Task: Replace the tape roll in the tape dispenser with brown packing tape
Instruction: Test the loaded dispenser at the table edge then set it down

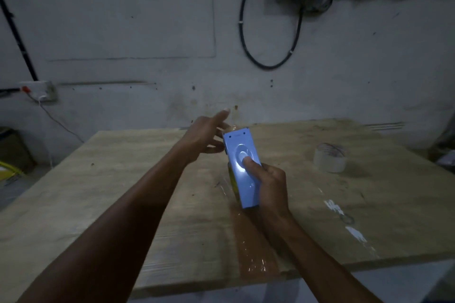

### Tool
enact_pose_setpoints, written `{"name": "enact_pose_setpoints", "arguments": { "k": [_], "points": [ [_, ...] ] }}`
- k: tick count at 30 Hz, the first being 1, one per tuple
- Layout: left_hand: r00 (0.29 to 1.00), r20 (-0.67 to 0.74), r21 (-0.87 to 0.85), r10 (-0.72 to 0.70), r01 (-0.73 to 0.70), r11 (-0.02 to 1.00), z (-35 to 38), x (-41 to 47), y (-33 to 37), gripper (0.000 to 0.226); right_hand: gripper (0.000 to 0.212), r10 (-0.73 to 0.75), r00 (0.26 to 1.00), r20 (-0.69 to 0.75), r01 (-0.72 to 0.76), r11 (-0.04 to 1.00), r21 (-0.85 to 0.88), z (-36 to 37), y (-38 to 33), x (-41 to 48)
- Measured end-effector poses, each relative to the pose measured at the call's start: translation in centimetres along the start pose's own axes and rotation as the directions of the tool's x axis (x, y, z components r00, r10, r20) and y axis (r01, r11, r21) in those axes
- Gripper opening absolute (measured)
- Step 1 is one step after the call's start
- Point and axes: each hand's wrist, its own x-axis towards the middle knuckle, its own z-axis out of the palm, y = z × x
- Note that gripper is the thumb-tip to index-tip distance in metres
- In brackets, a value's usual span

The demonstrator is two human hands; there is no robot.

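We see the right hand [269, 184] gripping the blue dispenser [242, 167] above the table [123, 179], thumb on its hub. The left hand [205, 138], fingers spread, touches its far end, perhaps pinching tape. A pale roll [330, 157] stands well right.

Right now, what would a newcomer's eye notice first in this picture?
The bright blue tape dispenser stands out at the centre, held above the wooden table by the right hand, thumb on its round hub. The left hand reaches its far end, fingers spread. A pale tape roll lies on the table to the right.
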Motion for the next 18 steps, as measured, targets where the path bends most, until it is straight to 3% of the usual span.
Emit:
{"name": "enact_pose_setpoints", "arguments": {
  "k": [3, 6, 11, 18],
  "points": [
    [0.977, 0.189, 0.092, -0.099, 0.082, 0.992, -0.4, -0.5, 0.9, 0.047, 0.045, 0.031, 1.0, -0.001, -0.031, 0.999, 0.014, 0.0, -1.2, -1.1],
    [0.954, 0.272, 0.084, -0.125, 0.105, 0.991, -0.4, -0.8, 1.3, 0.046, 0.042, 0.073, 0.997, -0.008, -0.073, 0.997, 0.039, -0.3, -2.8, -2.3],
    [0.958, 0.285, 0.081, -0.04, 0.017, 0.997, 0.3, -1.5, 1.9, 0.012, 0.03, 0.099, 0.995, -0.025, -0.099, 0.995, 0.004, -1.5, -5.2, -4.4],
    [0.957, 0.287, 0.17, -0.038, -0.012, 0.985, 1.2, -3.3, 1.1, 0.017, 0.036, 0.173, 0.984, -0.05, -0.179, 0.968, -0.177, -2.2, -6.5, -7.6]
  ]
}}
